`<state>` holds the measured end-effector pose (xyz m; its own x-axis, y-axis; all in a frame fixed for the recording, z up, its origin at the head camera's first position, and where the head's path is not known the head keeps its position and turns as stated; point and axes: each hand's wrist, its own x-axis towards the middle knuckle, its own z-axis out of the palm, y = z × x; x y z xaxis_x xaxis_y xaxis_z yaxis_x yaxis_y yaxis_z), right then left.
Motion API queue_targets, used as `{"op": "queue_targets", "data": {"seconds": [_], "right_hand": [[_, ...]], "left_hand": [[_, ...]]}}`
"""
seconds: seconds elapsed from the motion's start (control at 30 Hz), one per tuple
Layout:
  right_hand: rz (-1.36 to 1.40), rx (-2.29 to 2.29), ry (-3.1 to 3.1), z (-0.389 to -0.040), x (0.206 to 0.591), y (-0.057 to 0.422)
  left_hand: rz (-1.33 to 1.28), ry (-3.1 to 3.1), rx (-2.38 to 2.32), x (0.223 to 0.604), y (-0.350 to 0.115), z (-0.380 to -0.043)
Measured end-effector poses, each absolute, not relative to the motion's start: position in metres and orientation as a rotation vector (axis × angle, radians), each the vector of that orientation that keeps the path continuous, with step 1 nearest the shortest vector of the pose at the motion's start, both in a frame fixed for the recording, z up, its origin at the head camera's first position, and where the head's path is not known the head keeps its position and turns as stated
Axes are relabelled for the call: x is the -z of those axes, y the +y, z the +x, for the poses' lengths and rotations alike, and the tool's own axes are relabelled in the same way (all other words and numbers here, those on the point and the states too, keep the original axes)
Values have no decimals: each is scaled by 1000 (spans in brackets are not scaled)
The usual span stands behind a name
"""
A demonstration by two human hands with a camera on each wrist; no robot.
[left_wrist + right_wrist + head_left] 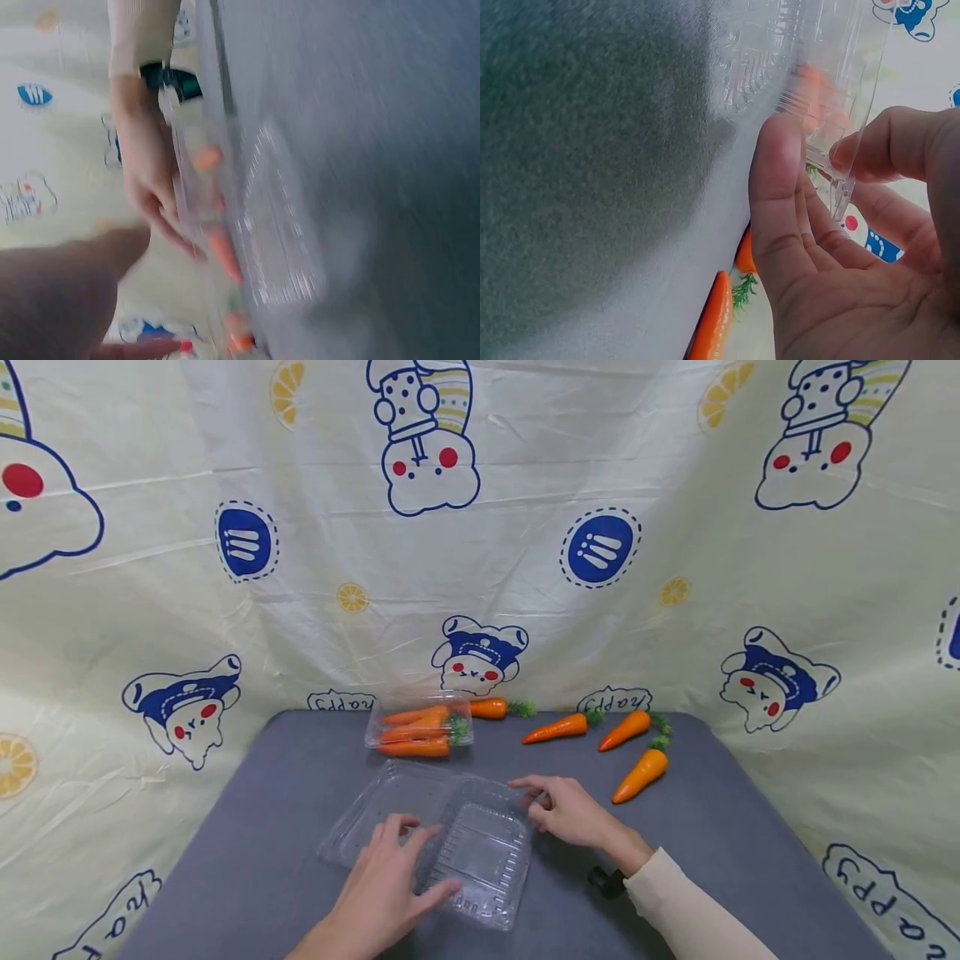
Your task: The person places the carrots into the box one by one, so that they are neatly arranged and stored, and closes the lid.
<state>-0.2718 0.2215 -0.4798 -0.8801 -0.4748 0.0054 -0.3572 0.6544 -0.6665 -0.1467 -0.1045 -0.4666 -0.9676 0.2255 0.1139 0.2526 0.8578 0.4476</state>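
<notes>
A clear plastic clamshell box (483,852) lies opened out on the grey table, its ribbed tray on the right and its flatter lid (397,806) on the left. My right hand (566,810) is at the tray's far right corner. In the right wrist view, the thumb and a finger of that right hand (840,247) pinch the clear rim (841,184). Over the near side of the clamshell hovers my left hand (386,881), fingers spread and loosely bent, holding nothing. Blur in the left wrist view hides any light contact.
Behind the clamshell stands another clear box (371,727) with several orange carrots (416,747) inside. A loose carrot (489,708) lies beside it. More carrots with green tops, including one carrot (641,775), lie at the back right. A printed cloth (525,560) hangs around the table (270,860).
</notes>
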Motion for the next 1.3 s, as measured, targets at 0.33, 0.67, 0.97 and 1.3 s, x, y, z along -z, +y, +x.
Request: {"op": "queue_targets", "data": {"seconds": [0.33, 0.67, 0.97, 1.3], "right_hand": [[-694, 1039, 2691, -272, 479, 224], [-701, 1042, 2700, -274, 481, 224], [-667, 1050, 2707, -274, 484, 223], [-638, 1090, 2702, -270, 484, 224]], "left_hand": [[83, -3088, 740, 473, -166, -180], [133, -3020, 782, 458, -174, -181], [108, -2941, 679, 433, -171, -173], [4, -2758, 726, 406, -156, -181]]}}
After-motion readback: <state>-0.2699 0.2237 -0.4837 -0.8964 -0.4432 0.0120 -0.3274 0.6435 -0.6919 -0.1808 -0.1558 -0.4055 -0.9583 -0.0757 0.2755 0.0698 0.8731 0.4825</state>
